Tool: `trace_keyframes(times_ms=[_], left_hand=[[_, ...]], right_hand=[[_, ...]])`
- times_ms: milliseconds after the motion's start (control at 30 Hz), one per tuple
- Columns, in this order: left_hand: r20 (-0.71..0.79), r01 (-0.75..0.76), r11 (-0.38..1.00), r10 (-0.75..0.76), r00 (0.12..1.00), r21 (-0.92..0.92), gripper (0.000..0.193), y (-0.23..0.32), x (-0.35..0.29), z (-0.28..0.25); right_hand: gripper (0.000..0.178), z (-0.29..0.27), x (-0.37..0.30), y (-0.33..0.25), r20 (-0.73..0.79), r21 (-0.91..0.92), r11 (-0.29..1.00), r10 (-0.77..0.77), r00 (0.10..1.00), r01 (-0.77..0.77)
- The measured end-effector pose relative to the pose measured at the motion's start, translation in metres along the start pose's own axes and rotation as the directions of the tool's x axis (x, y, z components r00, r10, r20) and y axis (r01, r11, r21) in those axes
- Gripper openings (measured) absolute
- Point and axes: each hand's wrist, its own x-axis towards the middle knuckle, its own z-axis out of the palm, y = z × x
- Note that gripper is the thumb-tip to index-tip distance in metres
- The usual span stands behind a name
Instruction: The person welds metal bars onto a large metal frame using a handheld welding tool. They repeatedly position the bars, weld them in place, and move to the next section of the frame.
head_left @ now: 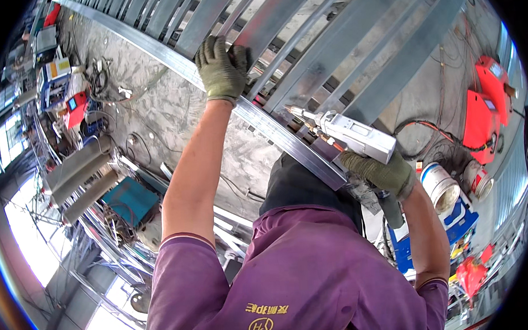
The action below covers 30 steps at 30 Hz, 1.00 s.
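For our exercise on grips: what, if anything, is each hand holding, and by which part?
The right hand holds the silver gun-like tool at its rear end. The left hand lies on the metal frame; whether it grips cannot be told.

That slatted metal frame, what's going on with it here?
A gloved person is handling a slatted metal frame. Their left hand rests where slats meet the edge rail; their right hand grips a handheld welding gun, its nozzle pointing toward slats near that rail. No sparks show.
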Motion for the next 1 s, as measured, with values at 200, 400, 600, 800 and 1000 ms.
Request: trace_keyframes(times_ms=[200,400,600,800,1000], left_hand=[[0.646,0.479,0.767,-0.111,0.755,-0.427,0.043,0.078,0.051,-0.054],[0.943,-0.164,0.974,0.198,0.267,-0.158,0.05,0.15,0.116,-0.027],[0.961,-0.257,0.954,0.206,0.185,-0.155,0.057,0.162,0.125,-0.008],[0.969,-0.243,0.963,0.162,0.189,-0.114,0.05,0.167,0.13,-0.012],[0.954,-0.237,0.963,0.188,0.236,-0.131,0.052,0.162,0.125,-0.011]], right_hand=[[0.053,-0.004,0.03,0.001,0.088,-0.098,0.993,-0.049,0.995,0.058],[0.051,-0.001,0.042,-0.007,0.121,-0.141,0.99,-0.002,0.993,0.019],[0.048,0.001,0.052,-0.008,0.097,-0.157,0.975,-0.144,0.985,0.158],[0.05,0.005,0.06,0.008,0.147,-0.134,0.983,-0.106,0.983,0.126],[0.054,0.01,0.063,0.01,0.154,-0.136,0.985,-0.083,0.985,0.104]])
